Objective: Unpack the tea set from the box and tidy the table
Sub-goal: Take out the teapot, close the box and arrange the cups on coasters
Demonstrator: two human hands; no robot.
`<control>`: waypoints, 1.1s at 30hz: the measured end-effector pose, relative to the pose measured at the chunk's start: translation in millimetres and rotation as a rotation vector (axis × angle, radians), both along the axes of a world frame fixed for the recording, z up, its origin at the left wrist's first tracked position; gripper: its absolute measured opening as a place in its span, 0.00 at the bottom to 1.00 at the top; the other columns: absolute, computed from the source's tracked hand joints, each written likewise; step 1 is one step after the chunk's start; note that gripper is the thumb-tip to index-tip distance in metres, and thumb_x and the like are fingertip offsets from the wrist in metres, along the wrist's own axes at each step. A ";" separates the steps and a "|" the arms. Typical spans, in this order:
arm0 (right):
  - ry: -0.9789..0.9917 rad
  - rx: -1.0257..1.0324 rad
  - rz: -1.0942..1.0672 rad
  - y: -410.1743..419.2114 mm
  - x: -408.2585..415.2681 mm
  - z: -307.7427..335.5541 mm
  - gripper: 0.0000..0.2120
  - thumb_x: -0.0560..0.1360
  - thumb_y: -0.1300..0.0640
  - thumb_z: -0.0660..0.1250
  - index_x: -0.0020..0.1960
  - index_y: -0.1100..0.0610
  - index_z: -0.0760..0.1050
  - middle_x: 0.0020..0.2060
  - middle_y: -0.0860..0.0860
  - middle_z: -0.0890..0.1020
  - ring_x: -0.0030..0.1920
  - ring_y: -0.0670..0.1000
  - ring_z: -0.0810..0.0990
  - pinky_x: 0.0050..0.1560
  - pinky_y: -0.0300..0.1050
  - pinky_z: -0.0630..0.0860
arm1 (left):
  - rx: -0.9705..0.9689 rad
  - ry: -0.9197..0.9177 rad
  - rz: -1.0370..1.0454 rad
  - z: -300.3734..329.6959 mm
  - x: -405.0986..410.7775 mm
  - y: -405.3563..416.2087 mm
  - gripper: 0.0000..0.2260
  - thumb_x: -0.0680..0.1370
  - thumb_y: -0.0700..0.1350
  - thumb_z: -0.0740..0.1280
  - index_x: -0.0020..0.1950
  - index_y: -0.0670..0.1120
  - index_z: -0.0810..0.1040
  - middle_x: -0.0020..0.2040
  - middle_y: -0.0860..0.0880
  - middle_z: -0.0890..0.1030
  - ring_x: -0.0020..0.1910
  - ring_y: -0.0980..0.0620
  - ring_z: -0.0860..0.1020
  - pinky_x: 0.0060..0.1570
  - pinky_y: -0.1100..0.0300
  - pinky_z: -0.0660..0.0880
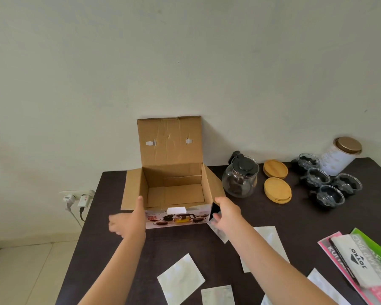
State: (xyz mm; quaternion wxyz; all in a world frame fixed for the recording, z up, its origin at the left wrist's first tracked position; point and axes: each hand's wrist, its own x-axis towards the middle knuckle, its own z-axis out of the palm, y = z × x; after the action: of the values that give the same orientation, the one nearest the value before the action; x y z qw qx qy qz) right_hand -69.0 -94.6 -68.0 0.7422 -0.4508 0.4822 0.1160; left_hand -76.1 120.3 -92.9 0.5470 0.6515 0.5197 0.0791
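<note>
Near edge: white plastic sleeves (pixel 181 277) are lying flat on the dark table (pixel 295 223), and a leaflet pile (pixel 361 260) at right is showing "JOYKO" upside down. Left hand (pixel 128 219) and right hand (pixel 225 215) are bracketing the open, empty cardboard box (pixel 174 194), fingers spread, gripping nothing; its front is showing a tea-set photo. Beyond, right: glass teapot (pixel 240 177), bamboo coasters (pixel 277 190), four glass cups (pixel 326 183), a white tin (pixel 339 155).

Not much to read here: a white strip (pixel 358 259) at the table's right edge carries "JOYKO", seen upside down. Under it, a pink packet (pixel 339 257) shows "KU…", cut off, and a green packet (pixel 380 249) has large pale letters, too covered to read.
</note>
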 end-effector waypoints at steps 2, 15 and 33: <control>-0.023 0.068 -0.041 4.8 0.9 -0.2 0.20 0.75 0.65 0.68 0.65 0.62 0.69 0.56 0.60 0.77 0.58 0.56 0.78 0.62 0.56 0.72 | -0.146 -0.067 0.007 1.2 -6.8 1.3 0.33 0.71 0.54 0.73 0.68 0.38 0.66 0.64 0.39 0.72 0.63 0.38 0.72 0.60 0.45 0.71; -0.525 -0.574 0.206 49.8 -14.7 -4.9 0.13 0.74 0.65 0.69 0.55 0.57 0.72 0.51 0.54 0.80 0.53 0.53 0.80 0.48 0.42 0.75 | 0.164 -0.359 -0.509 1.9 -34.4 27.7 0.30 0.72 0.48 0.73 0.70 0.52 0.64 0.66 0.50 0.73 0.62 0.46 0.73 0.62 0.48 0.71; -0.848 -1.095 0.643 48.0 -21.2 -30.0 0.13 0.76 0.59 0.68 0.60 0.59 0.78 0.63 0.51 0.72 0.62 0.44 0.69 0.56 0.23 0.65 | 0.393 -0.315 -0.658 -25.8 -38.2 16.8 0.36 0.73 0.56 0.69 0.76 0.57 0.53 0.77 0.49 0.51 0.75 0.46 0.55 0.69 0.47 0.62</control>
State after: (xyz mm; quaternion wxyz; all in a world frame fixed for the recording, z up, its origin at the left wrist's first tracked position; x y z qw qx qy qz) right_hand -90.2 -46.6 -98.1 0.4641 -0.8786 -0.0102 -0.1123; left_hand -114.3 137.1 -118.7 0.4812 0.8548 0.1688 0.0963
